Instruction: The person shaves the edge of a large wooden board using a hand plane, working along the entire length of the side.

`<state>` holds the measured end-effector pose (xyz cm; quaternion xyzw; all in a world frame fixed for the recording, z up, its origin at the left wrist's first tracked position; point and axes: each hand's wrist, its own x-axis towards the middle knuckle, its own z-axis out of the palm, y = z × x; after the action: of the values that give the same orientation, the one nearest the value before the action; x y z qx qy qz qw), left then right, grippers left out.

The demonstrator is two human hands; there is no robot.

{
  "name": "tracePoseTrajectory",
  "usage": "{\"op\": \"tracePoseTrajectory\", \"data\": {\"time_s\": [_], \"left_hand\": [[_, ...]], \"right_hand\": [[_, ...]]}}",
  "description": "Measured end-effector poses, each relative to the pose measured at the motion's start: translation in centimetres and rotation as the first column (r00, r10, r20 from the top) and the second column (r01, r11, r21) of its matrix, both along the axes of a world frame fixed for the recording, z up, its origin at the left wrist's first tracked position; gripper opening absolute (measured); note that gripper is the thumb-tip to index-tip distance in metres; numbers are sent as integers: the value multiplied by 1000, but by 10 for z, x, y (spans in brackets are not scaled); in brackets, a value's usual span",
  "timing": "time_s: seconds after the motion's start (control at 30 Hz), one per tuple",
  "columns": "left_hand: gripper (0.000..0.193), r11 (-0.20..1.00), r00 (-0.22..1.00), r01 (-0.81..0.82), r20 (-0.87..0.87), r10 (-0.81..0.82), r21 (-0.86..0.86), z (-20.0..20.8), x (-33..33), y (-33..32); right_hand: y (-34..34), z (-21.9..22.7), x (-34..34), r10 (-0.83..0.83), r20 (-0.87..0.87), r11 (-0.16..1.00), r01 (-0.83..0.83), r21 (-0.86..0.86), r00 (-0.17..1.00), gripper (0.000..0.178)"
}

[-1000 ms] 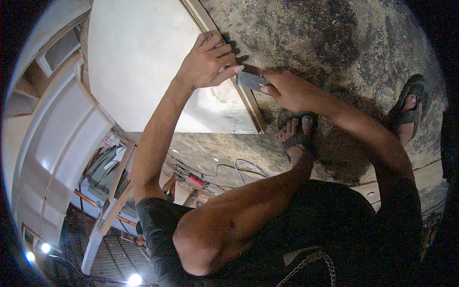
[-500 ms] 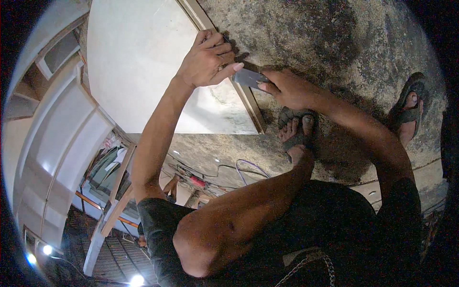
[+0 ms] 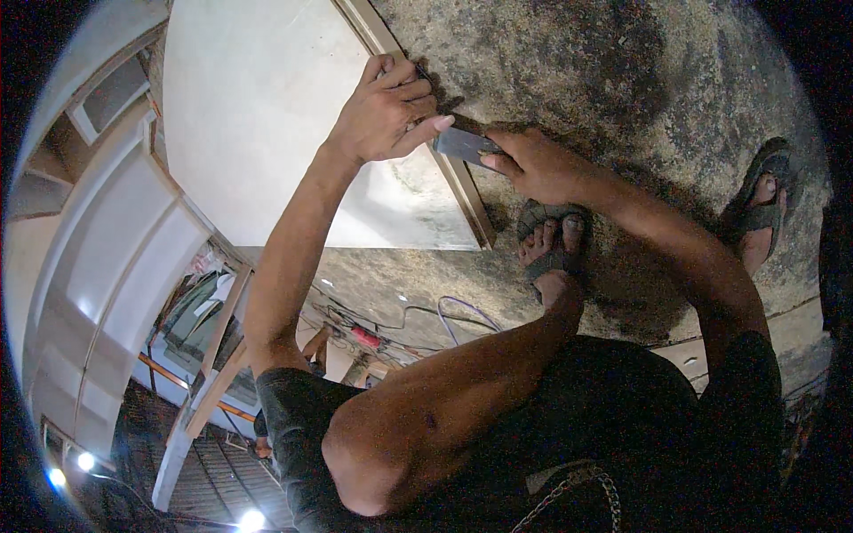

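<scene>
A large white panel [image 3: 258, 115] with a wooden edge strip [image 3: 462, 195] stands before me. At that edge, my left hand [image 3: 386, 111] is closed over the border, fingers curled round it. Its thumb points right, up against the end of a flat grey plate-like tool [image 3: 464, 146]. The tool's other end is gripped by my right hand [image 3: 542, 164], thumb on top and fingers wrapped round it. The tool lies against the panel's edge strip; its exact kind cannot be made out. My left fingertips are partly hidden behind the edge.
My sandalled feet [image 3: 549, 240] stand on the stained concrete floor [image 3: 551, 53]. Cables and a red object [image 3: 365, 336] lie on the floor to the left of my knee. White cabinet-like panels [image 3: 107, 258] and wooden posts [image 3: 213, 391] rise at the left. Another person's arm [image 3: 317, 342] shows beyond.
</scene>
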<state>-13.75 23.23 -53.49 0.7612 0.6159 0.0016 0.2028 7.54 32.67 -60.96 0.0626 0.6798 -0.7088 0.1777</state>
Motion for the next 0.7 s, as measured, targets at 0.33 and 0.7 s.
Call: {"op": "tracePoseTrajectory", "data": {"time_s": [0.33,0.7], "left_hand": [[43,1000,999,23,-30,-23,-11,-1,0,-2],[41,996,996,-80,-46,78,-33,8,3,-3]], "right_hand": [[-4,2,0,-31,-51,999,33,36,998,32],[18,8,-16,143,60,989,-146,39,988,29]]}}
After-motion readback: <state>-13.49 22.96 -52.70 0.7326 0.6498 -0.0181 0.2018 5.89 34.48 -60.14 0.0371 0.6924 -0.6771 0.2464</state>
